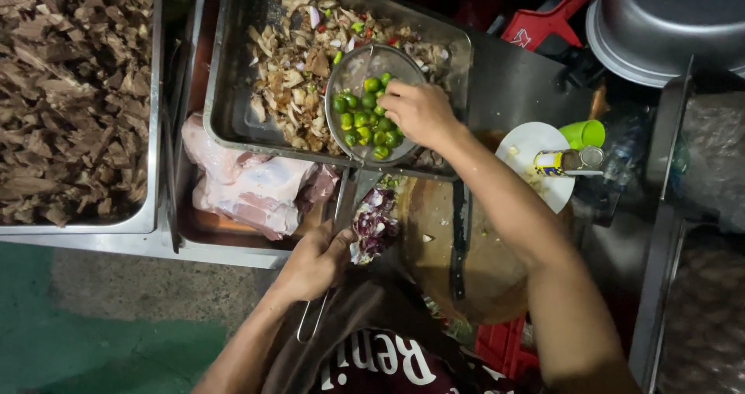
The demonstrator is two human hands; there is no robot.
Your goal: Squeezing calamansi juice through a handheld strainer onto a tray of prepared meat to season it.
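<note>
Left hand point(314, 263), nearest the body, fingers clenched round the strainer handle point(341, 208), keeping the wire strainer point(372, 103) level over the steel tray point(225, 91). Small green limes point(365, 118) sit in its bowl. Right hand point(419, 111) rests on the limes, fingers curled on them; whether one is pinched, cannot tell. Below lies chopped meat mix point(291, 76), so drips would land there.

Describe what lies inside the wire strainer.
The strainer holds small green citrus halves. The right hand presses on them, hiding some. The left hand grips its handle.
</note>
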